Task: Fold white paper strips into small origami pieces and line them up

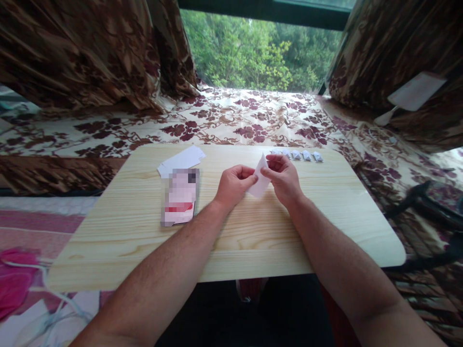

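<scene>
A small white sheet of folded paper [259, 185] is held up over the middle of the table, its top coming to a point. My left hand [236, 183] pinches its left edge between thumb and fingers. On the other side, my right hand [284, 179] grips the paper's right edge with the thumb in front. Just behind my right hand, several small folded white paper pieces [307, 155] stand in a row near the table's far edge. The fingers of my right hand hide part of that row.
A smartphone [181, 195], partly blurred out, lies on the wooden table [253, 236] left of my hands. Behind it rests a stack of white paper strips [181, 161]. A patterned cloth [249, 115] covers the ledge beyond. A dark chair-like frame [430, 207] stands at the right.
</scene>
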Available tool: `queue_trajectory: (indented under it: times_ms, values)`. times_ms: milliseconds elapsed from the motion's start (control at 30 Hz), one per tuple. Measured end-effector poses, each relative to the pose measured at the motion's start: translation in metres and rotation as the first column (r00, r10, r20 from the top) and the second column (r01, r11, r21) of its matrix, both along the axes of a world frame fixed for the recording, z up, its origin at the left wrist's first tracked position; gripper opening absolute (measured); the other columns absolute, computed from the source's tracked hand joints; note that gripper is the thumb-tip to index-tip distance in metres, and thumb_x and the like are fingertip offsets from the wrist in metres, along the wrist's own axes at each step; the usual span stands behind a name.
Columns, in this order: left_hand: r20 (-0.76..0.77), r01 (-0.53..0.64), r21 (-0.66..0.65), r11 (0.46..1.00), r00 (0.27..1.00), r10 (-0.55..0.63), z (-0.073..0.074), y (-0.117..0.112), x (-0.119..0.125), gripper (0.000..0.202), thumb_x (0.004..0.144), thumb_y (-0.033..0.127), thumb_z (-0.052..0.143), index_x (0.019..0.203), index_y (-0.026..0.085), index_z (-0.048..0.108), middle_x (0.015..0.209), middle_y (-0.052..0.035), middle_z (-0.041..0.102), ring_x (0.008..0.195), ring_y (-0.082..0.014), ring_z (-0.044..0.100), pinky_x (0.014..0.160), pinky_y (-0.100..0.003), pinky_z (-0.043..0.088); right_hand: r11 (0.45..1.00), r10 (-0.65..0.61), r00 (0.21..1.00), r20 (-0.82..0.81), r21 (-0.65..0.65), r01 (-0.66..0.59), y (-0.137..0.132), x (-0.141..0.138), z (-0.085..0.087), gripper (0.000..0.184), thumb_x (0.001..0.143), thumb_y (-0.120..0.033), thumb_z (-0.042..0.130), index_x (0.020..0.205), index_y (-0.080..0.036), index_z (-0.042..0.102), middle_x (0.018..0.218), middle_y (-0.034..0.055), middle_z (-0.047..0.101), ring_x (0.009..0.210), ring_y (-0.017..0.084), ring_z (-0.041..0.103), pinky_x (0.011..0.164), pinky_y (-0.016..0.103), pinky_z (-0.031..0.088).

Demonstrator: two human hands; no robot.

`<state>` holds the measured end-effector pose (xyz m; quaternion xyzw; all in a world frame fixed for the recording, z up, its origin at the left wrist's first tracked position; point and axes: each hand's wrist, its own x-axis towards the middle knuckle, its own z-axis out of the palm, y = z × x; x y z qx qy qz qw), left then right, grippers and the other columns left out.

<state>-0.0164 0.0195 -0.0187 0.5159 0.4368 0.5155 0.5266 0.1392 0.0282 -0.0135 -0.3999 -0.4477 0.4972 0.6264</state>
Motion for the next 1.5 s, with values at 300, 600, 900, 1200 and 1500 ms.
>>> queue_trajectory:
  times_ms: [300, 600, 900, 1200, 1500]
  values:
    - [-0.089, -0.009, 0.038, 0.999, 0.996, 0.012, 0.0007, -0.0011, 0.0007, 0.028, 0.069, 0.038, 0.081, 0.08, 0.014, 0.071, 0.071, -0.003, 0.071, 0.061, -0.013, 0.06, 0.058, -0.025, 0.045, 1.0, -0.006, 1.0, 0.025, 0.019, 0.006, 0.0006, -0.0005, -0.0005, 0.042, 0.062, -0.025, 0.082, 0.099, -0.023, 0.063, 0.082, -0.0023, 0.064, 0.075, 0.014, 0.059, 0.068, 0.028, 0.047]
    - [-0.101, -0.011, 0.039, 0.999, 0.995, 0.014, 0.0013, -0.0013, 0.0011, 0.028, 0.069, 0.038, 0.081, 0.078, 0.014, 0.07, 0.071, -0.0034, 0.071, 0.06, -0.0131, 0.06, 0.057, -0.025, 0.045, 1.0, -0.008, 0.999, 0.038, 0.014, 0.007, -0.0004, -0.0014, 0.0004, 0.041, 0.062, -0.025, 0.082, 0.098, -0.023, 0.063, 0.081, -0.0021, 0.064, 0.074, 0.014, 0.058, 0.067, 0.028, 0.047]
    - [-0.164, -0.034, 0.073, 0.997, 0.985, 0.045, 0.0028, -0.003, 0.0016, 0.03, 0.073, 0.044, 0.078, 0.075, 0.015, 0.07, 0.066, -0.0014, 0.066, 0.057, -0.0115, 0.054, 0.053, -0.023, 0.04, 1.0, -0.002, 0.999, 0.045, 0.024, 0.001, -0.001, -0.0027, 0.0005, 0.04, 0.062, -0.025, 0.082, 0.098, -0.024, 0.063, 0.081, -0.0023, 0.064, 0.073, 0.014, 0.058, 0.066, 0.028, 0.047]
    - [-0.178, -0.047, 0.081, 0.996, 0.982, 0.061, 0.0059, -0.0038, 0.0015, 0.027, 0.075, 0.039, 0.074, 0.067, 0.015, 0.064, 0.058, 0.0024, 0.055, 0.054, -0.0091, 0.044, 0.05, -0.023, 0.032, 1.0, 0.018, 0.998, 0.057, 0.006, -0.018, -0.0026, -0.0027, 0.0011, 0.038, 0.062, -0.027, 0.085, 0.095, -0.022, 0.067, 0.085, -0.0014, 0.067, 0.075, 0.014, 0.06, 0.068, 0.028, 0.048]
    - [-0.19, -0.044, 0.075, 0.996, 0.98, 0.058, 0.0079, -0.0048, 0.0015, 0.027, 0.074, 0.039, 0.074, 0.064, 0.016, 0.062, 0.057, 0.0032, 0.054, 0.053, -0.0089, 0.042, 0.05, -0.023, 0.031, 0.999, 0.035, 0.994, 0.103, -0.038, -0.031, -0.0069, -0.0029, 0.0073, 0.028, 0.065, -0.038, 0.085, 0.077, -0.02, 0.068, 0.072, -0.0016, 0.066, 0.062, 0.012, 0.055, 0.059, 0.027, 0.043]
